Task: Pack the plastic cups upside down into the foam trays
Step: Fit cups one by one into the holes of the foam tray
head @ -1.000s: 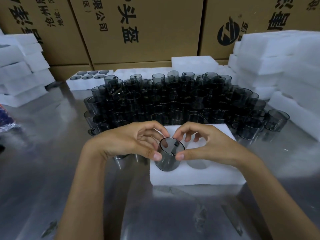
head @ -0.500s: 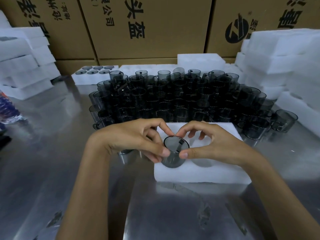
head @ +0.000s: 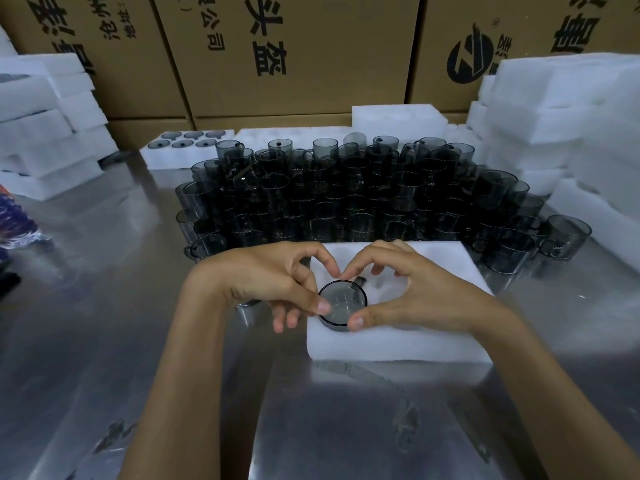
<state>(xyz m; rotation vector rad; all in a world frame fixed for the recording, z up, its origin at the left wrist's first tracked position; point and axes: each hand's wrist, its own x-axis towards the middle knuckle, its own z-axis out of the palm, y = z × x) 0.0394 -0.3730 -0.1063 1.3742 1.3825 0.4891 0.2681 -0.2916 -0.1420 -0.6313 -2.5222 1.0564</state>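
Observation:
A smoky grey plastic cup [head: 342,304] sits upside down, sunk deep into the front left hole of the white foam tray [head: 398,341] on the steel table. My left hand [head: 273,282] and my right hand [head: 412,292] ring the cup from both sides. Both thumbs and forefingers pinch its upturned base rim. The tray's other holes are partly hidden by my right hand. Behind the tray stands a dense block of several more grey cups [head: 346,199].
A filled foam tray [head: 152,157] lies at the back left. Stacks of white foam trays rise at the left [head: 41,133] and at the right [head: 568,126]. Cardboard boxes [head: 294,53] wall off the back. Loose cups [head: 564,233] stand right of the tray.
The cup went down from above the tray into the front left hole, with both hands following it. The view shifted slightly closer.

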